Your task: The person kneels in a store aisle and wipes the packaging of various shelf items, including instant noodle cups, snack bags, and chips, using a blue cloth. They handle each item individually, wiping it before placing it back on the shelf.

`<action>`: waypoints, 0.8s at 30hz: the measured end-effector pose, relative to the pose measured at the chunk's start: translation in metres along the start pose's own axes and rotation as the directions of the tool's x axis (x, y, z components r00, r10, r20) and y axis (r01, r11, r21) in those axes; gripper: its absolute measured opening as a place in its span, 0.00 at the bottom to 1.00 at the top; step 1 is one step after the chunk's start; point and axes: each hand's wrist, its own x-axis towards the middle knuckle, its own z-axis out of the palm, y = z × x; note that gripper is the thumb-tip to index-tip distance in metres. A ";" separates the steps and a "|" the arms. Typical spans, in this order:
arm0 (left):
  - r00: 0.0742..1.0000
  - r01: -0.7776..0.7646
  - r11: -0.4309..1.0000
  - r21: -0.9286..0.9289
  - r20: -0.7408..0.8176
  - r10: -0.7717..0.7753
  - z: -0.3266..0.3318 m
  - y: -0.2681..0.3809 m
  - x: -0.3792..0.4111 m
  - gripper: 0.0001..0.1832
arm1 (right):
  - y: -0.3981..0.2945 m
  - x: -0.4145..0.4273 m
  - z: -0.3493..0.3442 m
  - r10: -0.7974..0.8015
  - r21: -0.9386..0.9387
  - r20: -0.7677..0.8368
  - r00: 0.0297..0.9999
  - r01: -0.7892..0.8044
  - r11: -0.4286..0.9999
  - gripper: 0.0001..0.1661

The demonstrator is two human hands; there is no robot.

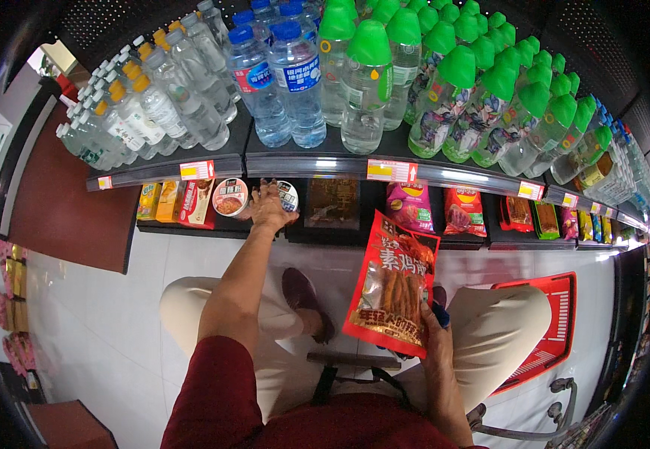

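Note:
My left hand point(269, 209) reaches to the lower shelf and spans a round instant-food cup point(288, 193), thumb at its right side and fingers at its left. Part of the lid shows between them; the hand covers the rest. Just left stands a second cup point(230, 197) with a pale printed lid. In my right hand point(437, 331), held by its lower right edge, is a red snack packet point(395, 286) with a clear window showing brown strips. It hangs tilted in front of the shelf, above the floor.
The upper shelf point(314, 164) is crowded with bottles, including green-capped ones point(366, 84). Below it are small boxes point(195, 202), a flat brown packet point(333, 202), and purple point(409, 207) and red point(464, 210) snack bags. A red shopping basket point(562, 314) sits beyond my right knee.

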 end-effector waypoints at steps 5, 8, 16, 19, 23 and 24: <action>0.997 0.078 0.997 0.013 0.000 -0.078 0.008 0.003 0.006 0.61 | 0.002 0.004 0.002 0.032 -0.042 -0.010 0.999 -0.033 0.999 0.23; 0.992 0.122 0.989 0.087 0.003 -0.123 0.017 -0.011 0.015 0.62 | 0.008 0.007 0.006 -0.005 -0.005 0.001 1.000 0.005 1.000 0.16; 0.984 0.172 0.982 0.082 -0.049 -0.168 -0.005 0.014 0.000 0.66 | 0.010 0.008 0.001 0.013 -0.077 -0.068 0.998 -0.018 0.997 0.16; 0.966 0.080 0.996 0.041 -0.250 -0.067 0.000 0.009 -0.006 0.60 | 0.004 0.005 0.007 0.014 -0.048 0.007 1.000 -0.014 0.999 0.18; 0.831 -0.201 0.978 -0.058 -0.539 0.139 -0.011 0.035 -0.014 0.36 | 0.012 0.008 -0.002 -0.023 -0.065 -0.043 0.999 0.020 0.998 0.19; 0.805 -0.281 0.955 -0.094 -0.565 0.181 -0.015 0.042 -0.018 0.32 | 0.001 0.003 0.007 0.002 -0.031 0.061 0.998 0.000 1.000 0.18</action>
